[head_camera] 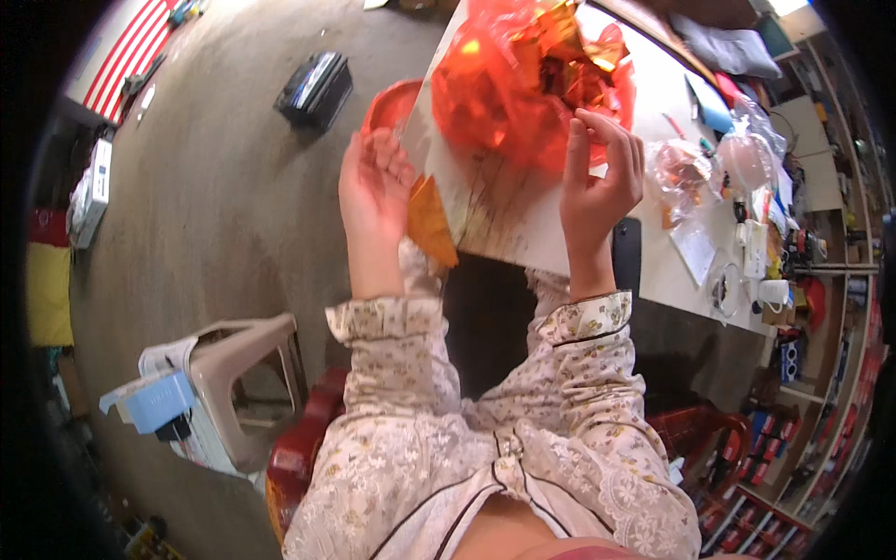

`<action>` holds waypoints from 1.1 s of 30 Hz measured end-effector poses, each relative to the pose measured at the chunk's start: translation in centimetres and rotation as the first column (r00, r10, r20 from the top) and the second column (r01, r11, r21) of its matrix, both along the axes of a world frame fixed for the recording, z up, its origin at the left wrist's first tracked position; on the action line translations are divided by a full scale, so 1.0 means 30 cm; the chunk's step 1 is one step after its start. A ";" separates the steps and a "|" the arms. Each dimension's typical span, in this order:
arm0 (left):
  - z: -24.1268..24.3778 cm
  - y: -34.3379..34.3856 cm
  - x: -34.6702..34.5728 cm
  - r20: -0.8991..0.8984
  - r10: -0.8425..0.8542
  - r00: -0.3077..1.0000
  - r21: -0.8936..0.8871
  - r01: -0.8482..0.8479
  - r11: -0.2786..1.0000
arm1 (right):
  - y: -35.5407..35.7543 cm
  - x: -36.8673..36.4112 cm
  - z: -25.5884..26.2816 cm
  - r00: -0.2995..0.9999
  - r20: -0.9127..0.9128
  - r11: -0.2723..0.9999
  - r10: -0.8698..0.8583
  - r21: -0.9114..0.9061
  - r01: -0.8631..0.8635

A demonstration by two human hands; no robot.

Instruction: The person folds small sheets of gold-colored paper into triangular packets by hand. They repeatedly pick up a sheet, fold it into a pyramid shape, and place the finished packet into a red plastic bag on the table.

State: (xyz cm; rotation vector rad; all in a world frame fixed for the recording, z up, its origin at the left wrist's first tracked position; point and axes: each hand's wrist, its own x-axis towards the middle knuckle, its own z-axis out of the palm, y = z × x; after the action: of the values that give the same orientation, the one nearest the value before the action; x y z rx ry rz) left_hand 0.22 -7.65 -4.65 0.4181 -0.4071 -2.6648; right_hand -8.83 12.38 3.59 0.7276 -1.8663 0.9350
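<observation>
A red translucent plastic bag (pixel 483 105) filled with shiny gold foil paper (pixel 560 42) sits on the white table. My right hand (pixel 605 154) is at the bag's near right side, thumb and index fingertips close together against the red film; whether they pinch it is unclear. My left hand (pixel 378 175) is palm up left of the table edge, fingers loosely curled, with nothing visible in the palm. Close by its fingertips, a folded orange-gold paper piece (pixel 430 222) shows in front of the table corner; any contact is hard to tell. Beyond the left hand, a red basin (pixel 395 105) is partly hidden.
A black phone (pixel 626 248) lies right of my right wrist on the table (pixel 518 238). Clear plastic bags (pixel 682 171), a glass dish (pixel 724 288) and a white mug (pixel 773 294) are further right. A black battery (pixel 315 91) and a beige stool (pixel 241 350) stand on the floor.
</observation>
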 end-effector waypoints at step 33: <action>0.034 0.098 -0.005 0.261 -0.251 0.932 -0.637 0.362 0.681 | -0.074 0.130 -0.142 0.233 0.863 0.867 0.449 -0.358 -0.346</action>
State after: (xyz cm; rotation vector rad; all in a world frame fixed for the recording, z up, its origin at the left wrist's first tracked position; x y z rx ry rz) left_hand 0.05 -4.72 -3.64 0.3348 -1.5669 -2.5366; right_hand -4.92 10.16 -0.68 0.6576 -2.6362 2.1372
